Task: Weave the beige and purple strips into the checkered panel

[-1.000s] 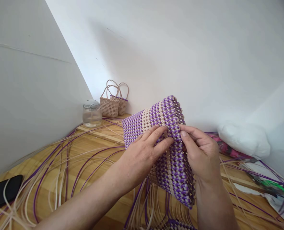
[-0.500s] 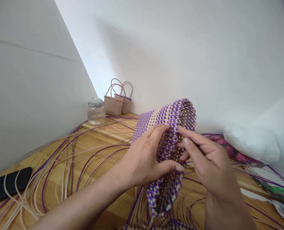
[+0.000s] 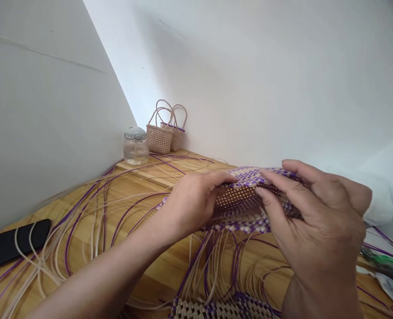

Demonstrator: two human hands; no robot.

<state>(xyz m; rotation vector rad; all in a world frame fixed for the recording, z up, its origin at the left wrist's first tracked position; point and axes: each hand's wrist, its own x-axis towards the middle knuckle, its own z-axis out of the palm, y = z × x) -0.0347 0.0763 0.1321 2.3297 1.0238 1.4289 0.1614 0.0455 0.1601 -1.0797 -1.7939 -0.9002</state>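
In the head view, the bag point(image 3: 238, 197) is between the two hands, its wide mouth turned toward the wearer and its upper edge bent inward. The left hand point(image 3: 190, 201) holds the bag's left side, fingers over the upper edge; its thumb is hidden, so how firmly it clamps cannot be told. The right hand point(image 3: 319, 217) has a narrow pinch on the upper edge near the middle, index finger above and thumb just under, with another finger resting farther back on the weave. How hard it presses does not show.

The likeliest trouble is at that edge: a sharp bend or an uneven pull could loosen a stitch or leave the mouth out of shape. If the left hand's hold is light, a tug from the right could twist the whole bag. The right thumb looks near to slipping off, as only its tip meets the edge.

Below, loose strands point(image 3: 215, 261) spread from a second weave point(image 3: 199, 309) on the table point(image 3: 146, 270); lowering the bag could snag or tangle them. More strands run left across the phone point(image 3: 30, 239) and near the jar point(image 3: 136, 150); a hard drag on those could shift the phone, or perhaps jostle the jar beside the small baskets point(image 3: 159, 138).
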